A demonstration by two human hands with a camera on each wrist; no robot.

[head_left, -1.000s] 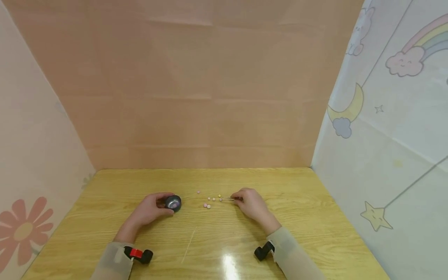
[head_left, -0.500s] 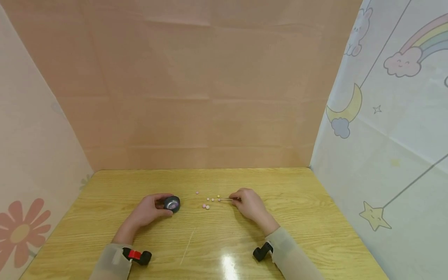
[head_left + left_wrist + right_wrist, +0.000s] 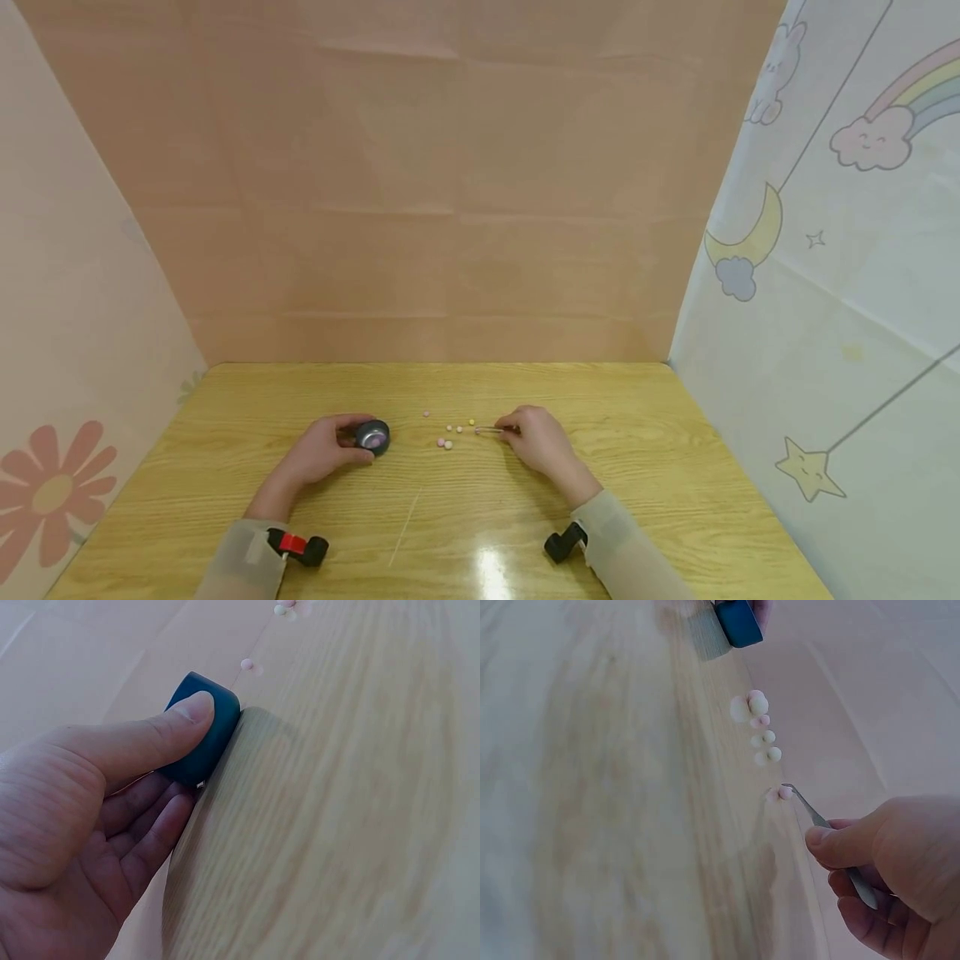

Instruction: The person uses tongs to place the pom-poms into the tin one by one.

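My left hand point(image 3: 318, 450) holds a small dark blue bowl point(image 3: 217, 739) between thumb and fingers, at the left of the beads. The bowl tilts slightly towards me in the head view. Inside its shiny metal lining lies something pinkish-purple, too small to make out. My right hand point(image 3: 543, 440) pinches a pair of metal tweezers point(image 3: 810, 811) with a bent point. The tips are at a small pink bead point(image 3: 786, 793) just above or on the table; I cannot tell whether they grip it. A yellow bead point(image 3: 472, 422) lies close behind the tips.
Between the hands, several white and pink beads are scattered, among them a larger white bead point(image 3: 448, 445) beside a pink one and a lone pink bead point(image 3: 426, 414) farther back. The wooden table point(image 3: 465, 508) meets an orange-brown backdrop point(image 3: 450, 250) and patterned side walls.
The tweezer tips and the pink bead at them have shifted slightly right, a little away from the yellow bead. My left hand and the bowl stay in place.
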